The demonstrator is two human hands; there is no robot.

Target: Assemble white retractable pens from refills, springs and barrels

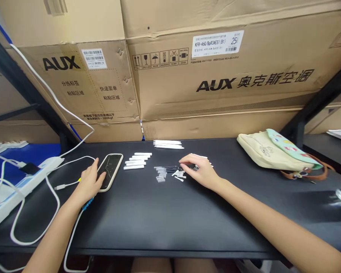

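My left hand [90, 180] rests on the black table [165, 212] with its fingers spread over the lower left edge of a smartphone [110, 170] that lies flat, screen dark. My right hand [200, 170] lies palm down, fingers stretched over a small heap of pen parts [170, 172]: thin black refills, clear caps and short white pieces. Its fingertips touch the parts, and nothing is plainly gripped. A row of white pen barrels [137, 160] lies between the phone and the heap. A few more white barrels [168, 144] lie farther back.
Large AUX cardboard boxes [216, 76] wall off the back of the table. A cream cloth bag [275, 151] sits at the right. A white power strip [22, 182] with looping white cables [31, 223] lies at the left. A black frame post [315, 106] slants at the right.
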